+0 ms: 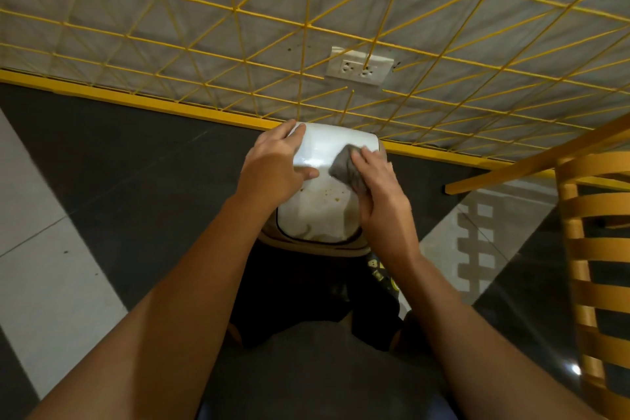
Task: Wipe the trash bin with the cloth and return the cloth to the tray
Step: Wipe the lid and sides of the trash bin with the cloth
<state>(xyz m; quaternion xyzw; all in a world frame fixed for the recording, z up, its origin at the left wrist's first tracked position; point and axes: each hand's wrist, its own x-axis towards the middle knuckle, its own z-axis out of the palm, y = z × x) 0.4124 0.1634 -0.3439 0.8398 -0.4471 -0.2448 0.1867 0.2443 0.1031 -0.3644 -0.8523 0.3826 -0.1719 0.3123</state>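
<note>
At centre frame my left hand (276, 167) gripped the trash bin (320, 211) by its left edge; my right hand (378, 187) held the cloth (346, 169) against its top.

Yellow wire grid (238, 10) on wall, socket (359, 69), wooden chair (593, 249) at right.

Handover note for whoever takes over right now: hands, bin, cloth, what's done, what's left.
Left hand: grips the left edge of the trash bin lid, steadying it.
Right hand: holds the grey cloth against the right side of the lid.
The bin stands on the dark floor next to the yellow wire grid.
Done: wiping is under way, and the far part of the lid looks glossy.
Left: brown specks and smears show on the near part of the lid. Wipe those, then return the cloth to the tray, which is not in view.
</note>
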